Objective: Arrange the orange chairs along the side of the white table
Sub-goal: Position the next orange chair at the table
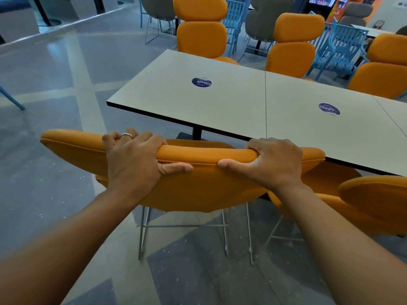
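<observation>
orange chairs (pixel 198 186) | white table (pixel 220 100) | purple stickers (pixel 201 82) | blue chairs (pixel 339 51)

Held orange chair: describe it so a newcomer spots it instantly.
Start at the long white table. On its near side, at the left end, an orange chair faces the table. Unlike the other orange chairs, its top edge is gripped by the left hand and right hand.

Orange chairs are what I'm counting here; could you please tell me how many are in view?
5. One held chair under both hands at the near side, one beside it at lower right, and three across the white table: left, middle, right. Others may sit out of frame.
</observation>
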The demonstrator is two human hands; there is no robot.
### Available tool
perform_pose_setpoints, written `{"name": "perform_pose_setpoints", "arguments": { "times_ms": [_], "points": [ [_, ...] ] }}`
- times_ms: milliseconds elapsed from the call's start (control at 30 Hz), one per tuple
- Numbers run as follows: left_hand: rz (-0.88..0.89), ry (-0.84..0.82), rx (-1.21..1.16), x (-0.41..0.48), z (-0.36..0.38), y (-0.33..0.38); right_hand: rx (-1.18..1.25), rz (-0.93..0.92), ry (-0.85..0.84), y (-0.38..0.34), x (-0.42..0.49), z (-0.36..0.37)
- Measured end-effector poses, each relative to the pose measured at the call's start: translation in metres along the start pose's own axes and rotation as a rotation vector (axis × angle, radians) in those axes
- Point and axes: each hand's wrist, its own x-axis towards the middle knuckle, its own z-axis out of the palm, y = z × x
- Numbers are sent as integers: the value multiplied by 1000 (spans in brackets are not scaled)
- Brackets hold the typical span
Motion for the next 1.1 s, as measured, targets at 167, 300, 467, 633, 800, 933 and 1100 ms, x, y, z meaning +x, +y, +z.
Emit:
{"name": "perform_pose_setpoints", "arguments": {
  "times_ms": [167,300,467,633,800,933,1100],
  "points": [
    [-24,-21,20,32,18,8,0,2,-33,24,31,18],
    [-25,-20,30,62,29,2,-11,18,-57,32,59,28],
    [-18,-39,5,87,40,-17,-29,49,-80,25,78,40],
    [-22,-49,-4,103,43,-33,-45,62,-88,14,91,45],
    [-18,-69,-10,100,43,-36,-57,57,-92,13,88,44],
    [-22,-103,-40,97,40,-37,-42,70,-122,10,86,42],
    [-14,-160,-91,94,34,-41,-25,91,-185,10,84,40]
  ]
}}
